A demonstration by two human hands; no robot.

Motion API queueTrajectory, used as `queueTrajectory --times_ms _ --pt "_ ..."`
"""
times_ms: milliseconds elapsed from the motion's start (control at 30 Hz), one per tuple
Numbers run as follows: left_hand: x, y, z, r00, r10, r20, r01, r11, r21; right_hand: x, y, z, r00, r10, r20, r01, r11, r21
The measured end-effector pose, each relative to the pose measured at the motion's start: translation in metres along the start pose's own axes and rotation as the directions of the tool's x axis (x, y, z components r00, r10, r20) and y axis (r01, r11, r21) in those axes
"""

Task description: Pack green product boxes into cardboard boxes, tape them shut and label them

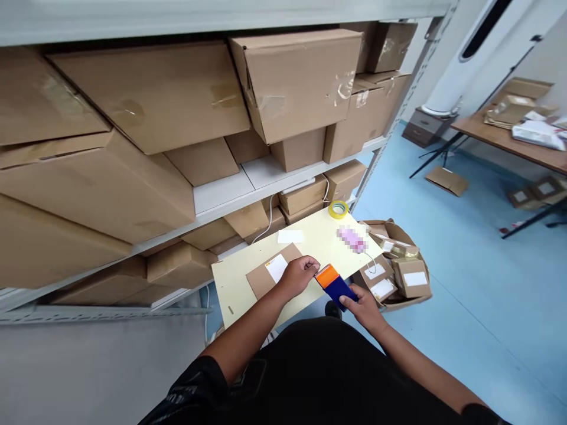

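My right hand (361, 304) grips a slim blue box (340, 291) by its lower end, thumb on top. The upper end of this box is orange. At that orange end my left hand (302, 271) is closed, thumb and fingertips pinched together; what they pinch, if anything, is too small to make out. Beneath my left hand, a flat brown cardboard mailer (261, 277) with a white label lies on a pale yellow tabletop (234, 271). A small white paper (290, 236) rests just beyond the mailer.
Yellow tape (338, 209) and a blurred pink item (352, 239) with a cord lie on the tabletop's far part. Right of it stands a carton (410, 300) of labelled boxes. Shelves (221, 195) of large cardboard boxes (305, 82) rise ahead. A brown table (500, 133) stands far right.
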State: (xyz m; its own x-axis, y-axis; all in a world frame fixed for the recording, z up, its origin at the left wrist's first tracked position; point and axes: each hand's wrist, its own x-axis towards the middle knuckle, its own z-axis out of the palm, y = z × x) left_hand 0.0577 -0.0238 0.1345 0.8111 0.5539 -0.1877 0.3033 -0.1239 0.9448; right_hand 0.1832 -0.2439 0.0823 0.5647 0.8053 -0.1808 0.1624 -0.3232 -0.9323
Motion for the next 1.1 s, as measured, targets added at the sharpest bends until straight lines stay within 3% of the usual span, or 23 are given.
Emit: queueTrajectory --times_ms 133,267,567,767,867,967,1067,1100 --pt "-0.011 -0.009 0.005 0.998 0.018 0.059 -0.025 0.994 0.107 -0.025 0.007 0.021 0.983 0.160 -0.095 -0.150 0.984 0.099" --pt "-0.011 -0.011 0.018 0.996 -0.019 0.084 0.009 0.994 0.113 -0.035 0.014 0.020 0.981 0.168 -0.095 -0.153 0.977 0.150" --pt "0.022 0.007 0.081 0.984 -0.014 0.176 -0.010 0.991 0.135 -0.038 0.047 -0.034 0.971 0.200 -0.132 -0.158 0.948 0.275" --pt "0.043 0.026 0.132 0.983 0.005 0.185 -0.053 0.964 0.259 -0.042 0.074 -0.071 0.959 0.254 -0.125 -0.197 0.915 0.352" --pt "0.062 0.032 0.138 0.979 0.019 0.201 -0.100 0.912 0.399 -0.029 0.082 -0.080 0.943 0.316 -0.102 -0.261 0.896 0.358" --pt "0.098 0.034 0.121 0.986 -0.055 0.158 -0.047 0.814 0.579 -0.007 0.088 -0.079 0.931 0.365 -0.030 -0.328 0.867 0.374" --pt "0.140 0.035 0.093 0.980 -0.129 0.150 -0.052 0.562 0.825 0.006 0.099 -0.070 0.890 0.453 0.058 -0.430 0.787 0.442" --pt "0.152 0.033 0.086 0.973 -0.161 0.164 -0.056 0.525 0.849 0.007 0.104 -0.066 0.872 0.482 0.088 -0.462 0.749 0.475"
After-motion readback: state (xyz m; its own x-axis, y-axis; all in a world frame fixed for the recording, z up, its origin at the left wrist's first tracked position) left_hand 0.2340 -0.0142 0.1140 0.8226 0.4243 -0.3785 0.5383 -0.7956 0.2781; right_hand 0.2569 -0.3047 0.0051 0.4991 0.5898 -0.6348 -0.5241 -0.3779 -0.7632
